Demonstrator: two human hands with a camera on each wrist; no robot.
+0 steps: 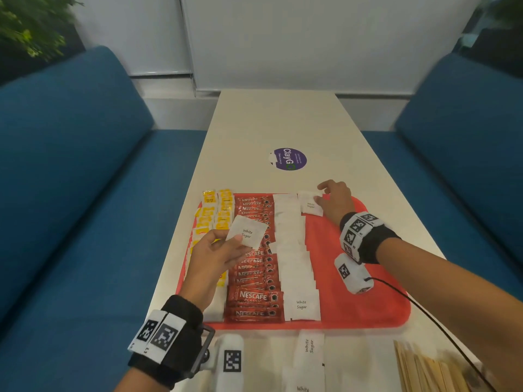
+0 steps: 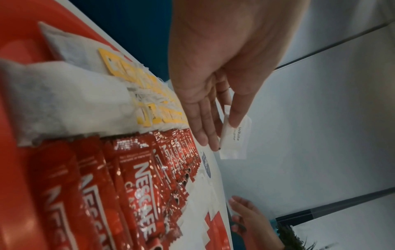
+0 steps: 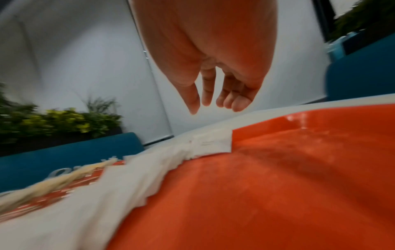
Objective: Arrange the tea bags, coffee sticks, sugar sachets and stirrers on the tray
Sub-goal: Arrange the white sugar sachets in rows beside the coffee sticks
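A red tray [image 1: 353, 292] holds a column of yellow tea bags [image 1: 215, 210], a column of red Nescafe coffee sticks [image 1: 254, 278] and a column of white sugar sachets [image 1: 294, 264]. My left hand [image 1: 235, 244] hovers over the coffee sticks [image 2: 138, 177] and pinches one white sugar sachet [image 1: 247, 232] between thumb and fingers [image 2: 235, 118]. My right hand [image 1: 321, 193] is at the tray's far end, beside a single sachet [image 1: 310, 206] that starts a second sugar column. In the right wrist view its fingers [image 3: 205, 98] hang relaxed above that sachet [image 3: 211, 143] and hold nothing.
Loose sugar sachets [image 1: 310, 352] and a bundle of wooden stirrers [image 1: 424, 369] lie on the white table between me and the tray. A purple round sticker [image 1: 288, 159] is beyond the tray. Blue sofas [image 1: 70, 193] flank the table. A black cable [image 1: 424, 312] trails from my right wrist.
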